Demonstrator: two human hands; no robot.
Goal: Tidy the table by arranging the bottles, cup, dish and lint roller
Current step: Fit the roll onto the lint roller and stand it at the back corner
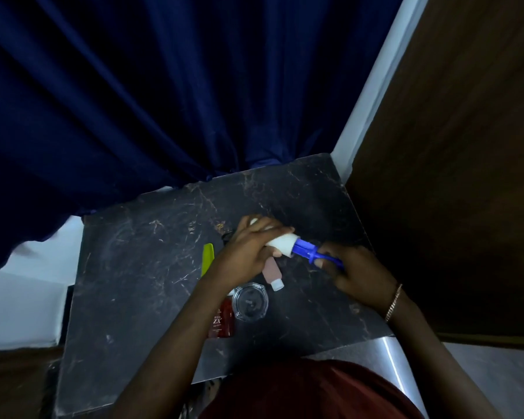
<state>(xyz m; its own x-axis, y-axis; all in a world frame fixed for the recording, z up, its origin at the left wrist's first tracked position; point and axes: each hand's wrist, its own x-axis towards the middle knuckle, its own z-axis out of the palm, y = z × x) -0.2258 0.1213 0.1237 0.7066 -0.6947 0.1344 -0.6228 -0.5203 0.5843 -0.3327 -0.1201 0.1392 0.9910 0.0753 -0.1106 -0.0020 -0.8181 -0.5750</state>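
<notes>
Both hands hold a lint roller (298, 247) above the dark marble table (139, 267). My left hand (248, 252) wraps its white roll, and my right hand (357, 273) grips its blue handle. Under the left hand lies a pink bottle (271, 275) with a white cap, on its side. A clear glass dish (250, 301) sits just in front of it. A red bottle (223, 320) lies beside the dish, partly hidden by my left forearm. No cup shows in this view.
A yellow-green flat item (208, 261) lies left of my left hand. A small dark object (227, 235) peeks out behind that hand. Dark blue curtain (164, 101) hangs at the table's far edge. A brown wooden panel (454, 176) stands along the right side.
</notes>
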